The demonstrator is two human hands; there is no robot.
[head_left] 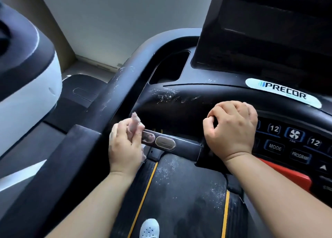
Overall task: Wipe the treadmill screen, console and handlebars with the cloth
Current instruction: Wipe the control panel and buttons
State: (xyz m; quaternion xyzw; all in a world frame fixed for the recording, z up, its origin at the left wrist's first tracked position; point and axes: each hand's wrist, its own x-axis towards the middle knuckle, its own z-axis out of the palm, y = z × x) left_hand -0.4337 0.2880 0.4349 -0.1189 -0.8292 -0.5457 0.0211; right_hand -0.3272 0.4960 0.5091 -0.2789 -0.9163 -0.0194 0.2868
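The left hand (124, 147) is curled round a small pinkish cloth (135, 120). A wad of the cloth sticks up past the fingertips, and the same fingers press it against the left end of the short sensor handlebar (165, 143). That bar's long axis runs level from this hand out to its right and ends just left of the other wrist. I judge the coming stroke to be a slide rightward along the bar, and the left hand is the one placed for it. Beyond this hand's fingertips the long side handlebar (115, 88) slants away, flecked white. The right hand (231, 128) rests as a loose fist on the console (179, 101), fingers curled in, with nothing seen in them. White specks (170, 94) lie on the console beyond it and to its left. The screen (269, 31) stands beyond it, well apart from the cloth.
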